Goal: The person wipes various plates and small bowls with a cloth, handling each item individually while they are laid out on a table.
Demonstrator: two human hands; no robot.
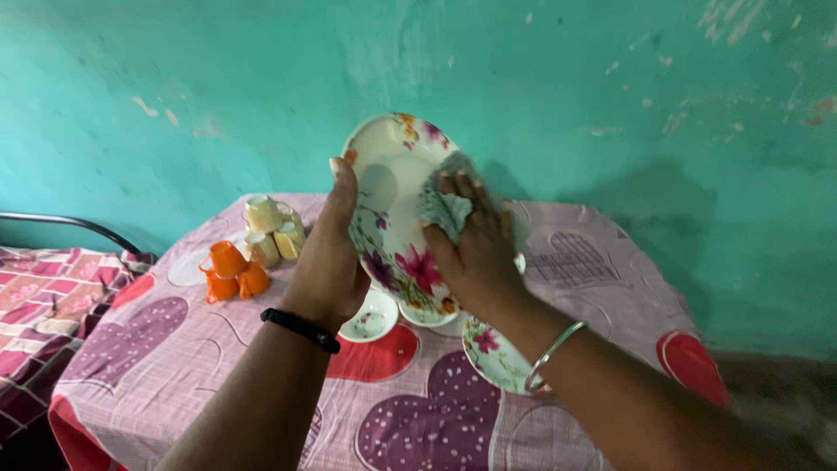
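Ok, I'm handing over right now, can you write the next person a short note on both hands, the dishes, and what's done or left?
Left hand: grips the edge of the flowered plate, held up, tilted, above the table.
Right hand: presses a grey cloth against the plate's face.
On the table: more flowered dishes and a small bowl under the hands; orange cups and cream cups upside down at far left.
Done: cannot tell which dishes have been wiped.
Left: the held plate is under the cloth now; it has not been set down.
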